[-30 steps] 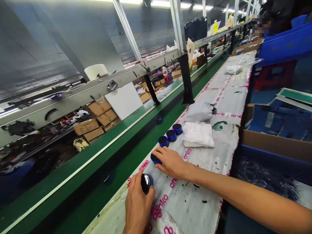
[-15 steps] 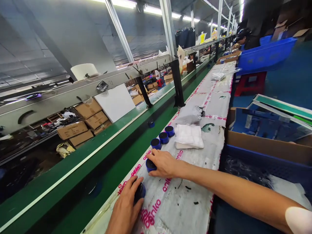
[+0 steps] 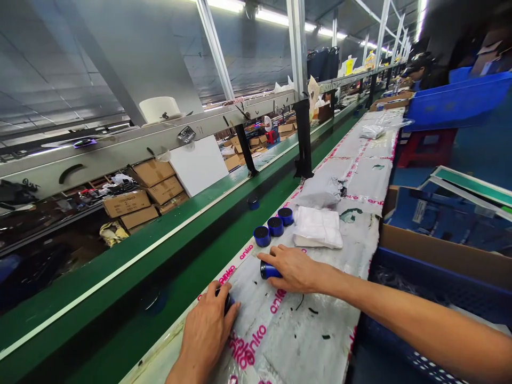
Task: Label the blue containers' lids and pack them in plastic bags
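Note:
My left hand [image 3: 210,320] is wrapped round a dark blue cylinder [image 3: 228,303] near the covered table's left edge. Farther up the table, my right hand [image 3: 291,268] grips another blue cylinder [image 3: 269,270], which lies tipped on its side. Beyond it three blue cylinders with black tops stand in a slanting row: a near one [image 3: 262,236], a middle one [image 3: 275,226] and a far one [image 3: 285,216]. A folded white cloth [image 3: 319,227] lies to their right.
A green conveyor [image 3: 192,261] runs along the left, with a blue cylinder [image 3: 253,202] on it. Clear plastic bags [image 3: 320,191] lie past the cloth. At the right are a blue crate [image 3: 416,266] and a red stool [image 3: 428,148]. A person [image 3: 426,69] is far back.
The cylinder in my right hand has gone from upright to lying on its side. My left hand has closed further over its cylinder. The whole view has shifted slightly.

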`<state>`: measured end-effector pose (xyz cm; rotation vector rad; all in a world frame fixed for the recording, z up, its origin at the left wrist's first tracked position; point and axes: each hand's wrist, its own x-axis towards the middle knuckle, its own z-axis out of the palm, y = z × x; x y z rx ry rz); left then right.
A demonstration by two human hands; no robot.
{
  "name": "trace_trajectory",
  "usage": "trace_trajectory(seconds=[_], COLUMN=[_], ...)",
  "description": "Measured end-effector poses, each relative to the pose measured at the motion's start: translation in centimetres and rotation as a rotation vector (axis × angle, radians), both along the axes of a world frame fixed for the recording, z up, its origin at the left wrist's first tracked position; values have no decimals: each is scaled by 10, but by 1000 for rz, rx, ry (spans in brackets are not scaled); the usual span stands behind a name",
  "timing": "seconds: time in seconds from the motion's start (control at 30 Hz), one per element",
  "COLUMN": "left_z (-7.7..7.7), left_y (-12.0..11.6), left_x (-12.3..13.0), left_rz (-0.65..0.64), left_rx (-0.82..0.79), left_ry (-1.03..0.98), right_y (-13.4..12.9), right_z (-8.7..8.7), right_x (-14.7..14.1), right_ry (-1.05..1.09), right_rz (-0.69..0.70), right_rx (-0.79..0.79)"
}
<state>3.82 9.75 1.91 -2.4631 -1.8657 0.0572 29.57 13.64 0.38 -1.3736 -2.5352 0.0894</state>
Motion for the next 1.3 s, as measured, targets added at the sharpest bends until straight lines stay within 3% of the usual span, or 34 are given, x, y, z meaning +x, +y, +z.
trace_trajectory(seconds=[0.17,0.27,0.4,0.6,0.7,0.83,0.93,1.0,1.07,1.13,1.2,1.3], left_z=[11,17,22,20,17,18,17,13,6,-5,-16,-24], left_y=[-3,-3,-1,1,-1,-5,-6,-5,-3,1,6,10], left_x=[-5,-13,-17,-15,-27,-39,-26,-11,2,6,0,-18], left_rz=[-13,-3,23,75,37,-52,119,277,335,285,121,-128], left_rx=[-156,-230,-238,-204,-257,-266,-164,-66,23,101,124,-17], left_ry=[-53,-116,-158,-276,-367,-412,-340,-258,-190,-181,-234,-308], right_y=[-2,-6,-14,-18,-19,-17,-11,-6,0,5,6,1], right_z=[0,3,12,15,14,14,13,11,9,8,7,8], right_x=[-3,3,14,4,6,19,19,10,-4,-15,-19,-9], right_ry=[21,21,-6,-110,-63,27,60,49,-6,-80,-129,-101], right_rz=[-26,46,177,56,72,200,168,49,-54,-104,-93,43], right_rx=[-4,-23,-72,-21,-54,-182,-220,-147,-18,60,70,42])
